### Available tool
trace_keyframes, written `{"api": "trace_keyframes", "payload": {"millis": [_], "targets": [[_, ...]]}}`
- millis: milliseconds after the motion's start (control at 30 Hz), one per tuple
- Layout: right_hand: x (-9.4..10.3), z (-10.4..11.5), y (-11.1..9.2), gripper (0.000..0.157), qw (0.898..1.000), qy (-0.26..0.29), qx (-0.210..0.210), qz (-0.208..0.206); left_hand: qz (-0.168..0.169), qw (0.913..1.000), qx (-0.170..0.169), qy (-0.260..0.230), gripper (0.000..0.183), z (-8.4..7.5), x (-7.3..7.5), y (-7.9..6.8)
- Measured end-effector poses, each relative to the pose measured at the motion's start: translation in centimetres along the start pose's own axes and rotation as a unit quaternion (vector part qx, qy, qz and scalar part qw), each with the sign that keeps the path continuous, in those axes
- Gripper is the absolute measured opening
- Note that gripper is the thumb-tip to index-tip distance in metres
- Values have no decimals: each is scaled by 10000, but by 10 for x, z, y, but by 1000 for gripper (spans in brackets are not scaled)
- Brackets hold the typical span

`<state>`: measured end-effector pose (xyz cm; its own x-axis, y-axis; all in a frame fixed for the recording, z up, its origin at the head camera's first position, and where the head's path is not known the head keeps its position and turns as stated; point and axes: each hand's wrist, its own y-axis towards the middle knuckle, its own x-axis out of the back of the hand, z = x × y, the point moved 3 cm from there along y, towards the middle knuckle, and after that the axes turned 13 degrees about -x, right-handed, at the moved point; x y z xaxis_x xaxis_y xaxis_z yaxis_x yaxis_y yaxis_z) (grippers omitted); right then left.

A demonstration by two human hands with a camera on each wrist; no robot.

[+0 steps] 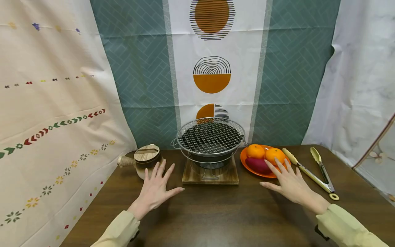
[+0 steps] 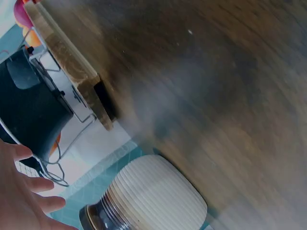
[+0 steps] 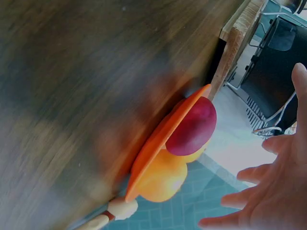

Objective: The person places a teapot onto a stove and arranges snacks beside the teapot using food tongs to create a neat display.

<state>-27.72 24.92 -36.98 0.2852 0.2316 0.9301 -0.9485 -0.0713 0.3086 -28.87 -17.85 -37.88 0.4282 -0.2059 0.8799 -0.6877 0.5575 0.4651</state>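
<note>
Both hands hold nothing. My left hand (image 1: 155,193) hovers over the table with spread fingers, just in front of a small ribbed pot (image 2: 153,196) with a wooden lid (image 1: 146,153) and a cord-wrapped handle (image 1: 126,161). Fingers likewise apart, my right hand (image 1: 291,185) is in front of an orange plate (image 1: 242,159). On that plate lie two oranges (image 1: 255,151) and a purple sweet potato (image 3: 193,127). Between the hands, farther back, stands a round tabletop grill (image 1: 211,137) with a wire mesh top, set on a square wooden board (image 1: 189,175).
Metal tongs (image 1: 327,176) with beige tips lie spread apart at the right, beside the plate. A brown wooden table (image 1: 216,212) carries everything. Patterned cloth (image 1: 142,85) hangs behind it, with more cloth at the left and right sides.
</note>
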Motion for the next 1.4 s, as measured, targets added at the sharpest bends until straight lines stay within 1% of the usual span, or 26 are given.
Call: {"api": "trace_keyframes", "payload": {"millis": [133,267,333,533,667,867,1033,1133,1267,1400], "targets": [[-1,4,2,84,9996,250,62,69,-71,9999,52,59,88,7,5,-2],[-4,9,6,80,9969,775,131,107,-273,9996,69,61,86,16,12,1],[-5,12,9,78,9943,1048,122,131,-343,9993,109,60,85,20,17,2],[-8,19,20,72,9839,1776,80,206,-381,9989,279,2,85,30,28,3],[-12,23,26,69,9750,2200,-11,320,-566,9975,386,-163,81,39,35,3],[-19,30,34,67,9640,2588,-254,547,-702,9951,561,-415,79,54,44,1],[-25,38,38,64,9592,2727,-389,633,-745,9935,716,-474,78,64,49,-2],[-27,43,41,65,9470,3041,-544,879,-793,9917,833,-582,77,70,52,-3],[-32,49,46,68,9225,3512,-922,1307,-770,9885,1061,-753,77,78,54,-5],[-38,52,49,73,9041,3740,-1272,1632,-786,9855,1194,-911,76,84,55,-7]]}}
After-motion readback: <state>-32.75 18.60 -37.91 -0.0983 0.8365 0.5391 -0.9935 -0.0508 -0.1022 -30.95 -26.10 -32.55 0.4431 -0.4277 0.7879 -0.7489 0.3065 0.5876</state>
